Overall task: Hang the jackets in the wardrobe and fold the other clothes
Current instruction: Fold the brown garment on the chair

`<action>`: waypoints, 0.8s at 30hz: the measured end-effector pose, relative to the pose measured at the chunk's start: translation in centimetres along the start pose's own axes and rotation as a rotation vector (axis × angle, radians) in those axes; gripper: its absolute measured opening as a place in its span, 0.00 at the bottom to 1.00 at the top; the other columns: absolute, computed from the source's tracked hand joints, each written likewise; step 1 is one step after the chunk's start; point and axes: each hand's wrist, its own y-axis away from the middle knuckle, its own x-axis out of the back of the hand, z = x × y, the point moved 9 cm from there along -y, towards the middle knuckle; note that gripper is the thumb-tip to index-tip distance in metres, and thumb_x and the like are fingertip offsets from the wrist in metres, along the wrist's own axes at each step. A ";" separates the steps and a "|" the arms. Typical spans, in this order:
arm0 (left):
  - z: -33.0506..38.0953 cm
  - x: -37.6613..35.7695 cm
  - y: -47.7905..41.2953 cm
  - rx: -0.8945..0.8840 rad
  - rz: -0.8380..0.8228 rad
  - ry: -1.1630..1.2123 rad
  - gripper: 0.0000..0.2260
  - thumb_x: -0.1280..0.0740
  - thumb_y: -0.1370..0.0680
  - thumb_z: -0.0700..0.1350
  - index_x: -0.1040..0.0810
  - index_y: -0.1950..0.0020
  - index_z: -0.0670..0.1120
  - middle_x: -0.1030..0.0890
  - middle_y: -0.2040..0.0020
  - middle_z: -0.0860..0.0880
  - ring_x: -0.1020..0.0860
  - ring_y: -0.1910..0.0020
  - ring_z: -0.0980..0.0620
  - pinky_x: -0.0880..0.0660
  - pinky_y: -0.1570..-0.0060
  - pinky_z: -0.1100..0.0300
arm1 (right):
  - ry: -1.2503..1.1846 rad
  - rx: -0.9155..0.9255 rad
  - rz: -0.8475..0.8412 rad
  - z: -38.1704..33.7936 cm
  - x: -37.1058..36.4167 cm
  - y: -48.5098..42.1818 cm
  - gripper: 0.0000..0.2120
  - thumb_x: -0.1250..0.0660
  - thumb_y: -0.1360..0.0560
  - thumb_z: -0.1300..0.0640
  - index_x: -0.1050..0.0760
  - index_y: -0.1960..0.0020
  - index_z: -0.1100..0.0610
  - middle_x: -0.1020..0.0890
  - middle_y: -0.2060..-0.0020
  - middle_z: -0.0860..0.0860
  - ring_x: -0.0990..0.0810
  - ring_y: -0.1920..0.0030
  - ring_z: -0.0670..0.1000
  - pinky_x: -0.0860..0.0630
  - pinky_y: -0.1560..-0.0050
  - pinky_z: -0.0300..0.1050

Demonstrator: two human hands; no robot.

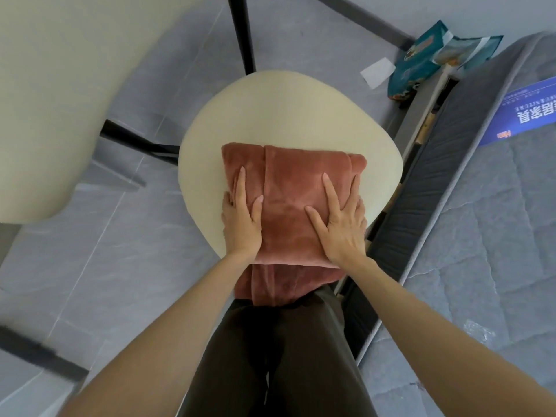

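Hands (240,227) (341,227) press garment (288,182); folded, plush, rust-red

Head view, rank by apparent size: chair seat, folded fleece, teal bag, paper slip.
1. chair seat
2. folded fleece
3. teal bag, farther off, so true size unsure
4. paper slip
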 end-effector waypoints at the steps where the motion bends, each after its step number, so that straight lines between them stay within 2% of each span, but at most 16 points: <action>1: -0.6 0.0 -0.1 0.065 0.018 0.034 0.29 0.42 0.19 0.54 0.54 0.23 0.60 0.42 0.25 0.41 0.38 0.29 0.43 0.38 0.31 0.48 | -0.034 -0.013 0.012 0.3 0.2 -0.1 0.31 0.48 0.25 0.30 0.60 0.27 0.29 0.59 0.23 0.54 0.44 0.28 0.64 0.40 0.31 0.64; 4: -2.7 0.0 0.3 0.301 -0.012 0.321 0.39 0.34 0.23 0.54 0.58 0.23 0.54 0.39 0.27 0.43 0.34 0.32 0.48 0.36 0.34 0.56 | -0.245 -0.106 0.048 0.8 1.1 0.3 0.38 0.36 0.28 0.33 0.55 0.27 0.32 0.46 0.27 0.56 0.38 0.33 0.61 0.39 0.32 0.61; 6: -3.7 -0.2 0.2 0.429 -0.143 0.359 0.39 0.29 0.27 0.55 0.48 0.24 0.48 0.31 0.31 0.47 0.30 0.35 0.51 0.33 0.38 0.60 | -0.476 -0.247 0.018 1.7 1.5 0.2 0.48 0.26 0.34 0.39 0.55 0.26 0.40 0.39 0.30 0.53 0.35 0.33 0.56 0.36 0.32 0.56; 8: -4.2 0.1 -0.2 0.534 -0.260 0.312 0.35 0.25 0.31 0.53 0.35 0.29 0.44 0.25 0.35 0.48 0.25 0.38 0.49 0.29 0.41 0.58 | -0.680 -0.436 -0.112 2.7 1.5 -0.1 0.53 0.20 0.38 0.46 0.53 0.26 0.46 0.34 0.34 0.48 0.31 0.36 0.50 0.31 0.37 0.49; 9: -4.1 0.4 -0.4 0.572 -0.304 0.325 0.34 0.23 0.32 0.50 0.31 0.31 0.43 0.24 0.36 0.47 0.24 0.40 0.48 0.27 0.41 0.57 | -0.729 -0.528 -0.194 2.8 1.7 -0.3 0.51 0.18 0.40 0.50 0.47 0.28 0.51 0.31 0.37 0.47 0.29 0.39 0.49 0.29 0.41 0.47; 11: -3.2 0.8 -0.7 0.604 -0.371 0.362 0.32 0.21 0.34 0.44 0.28 0.33 0.43 0.22 0.38 0.47 0.23 0.43 0.49 0.26 0.43 0.56 | -0.769 -0.626 -0.344 2.2 2.6 -1.0 0.34 0.18 0.41 0.57 0.30 0.40 0.57 0.23 0.46 0.48 0.23 0.43 0.52 0.24 0.52 0.44; 13: -1.8 1.6 -1.2 0.587 -0.371 0.384 0.31 0.21 0.34 0.41 0.28 0.34 0.43 0.22 0.39 0.47 0.23 0.44 0.50 0.27 0.45 0.56 | -0.777 -0.643 -0.412 1.1 3.9 -1.8 0.23 0.19 0.41 0.61 0.24 0.49 0.56 0.19 0.51 0.51 0.20 0.48 0.53 0.22 0.59 0.44; 17: 2.1 3.9 -3.6 0.469 -0.193 0.482 0.30 0.22 0.33 0.38 0.30 0.35 0.48 0.23 0.42 0.51 0.24 0.45 0.51 0.27 0.46 0.56 | -0.914 -0.602 -0.355 -1.5 7.4 -4.5 0.21 0.22 0.39 0.67 0.22 0.48 0.58 0.17 0.52 0.53 0.18 0.51 0.53 0.20 0.53 0.48; 19: 4.0 4.7 -5.1 0.398 -0.140 0.507 0.31 0.23 0.33 0.37 0.31 0.34 0.48 0.23 0.42 0.51 0.24 0.44 0.52 0.28 0.44 0.57 | -0.930 -0.553 -0.282 -2.4 9.1 -6.0 0.18 0.24 0.37 0.68 0.22 0.49 0.59 0.17 0.57 0.52 0.17 0.60 0.50 0.21 0.63 0.42; 21: 5.7 5.2 -6.8 0.311 -0.109 0.489 0.34 0.24 0.32 0.35 0.34 0.30 0.48 0.25 0.37 0.51 0.26 0.40 0.52 0.29 0.40 0.58 | -0.857 -0.502 -0.194 -2.8 10.6 -7.1 0.11 0.27 0.34 0.69 0.25 0.57 0.58 0.22 0.67 0.51 0.25 0.77 0.44 0.31 0.78 0.36; 22: 6.4 5.5 -7.5 0.271 -0.092 0.449 0.35 0.25 0.31 0.35 0.35 0.29 0.48 0.27 0.35 0.49 0.27 0.37 0.51 0.30 0.37 0.56 | -0.826 -0.484 -0.148 -3.0 11.1 -7.4 0.12 0.28 0.33 0.70 0.28 0.61 0.57 0.25 0.70 0.51 0.30 0.82 0.43 0.35 0.81 0.36; 24: 7.4 6.2 -8.6 0.215 -0.027 0.283 0.33 0.26 0.31 0.36 0.35 0.29 0.45 0.31 0.32 0.44 0.32 0.33 0.46 0.33 0.32 0.52 | -0.812 -0.460 -0.038 -3.0 12.1 -7.9 0.15 0.30 0.33 0.72 0.31 0.64 0.56 0.26 0.71 0.51 0.28 0.79 0.44 0.30 0.77 0.39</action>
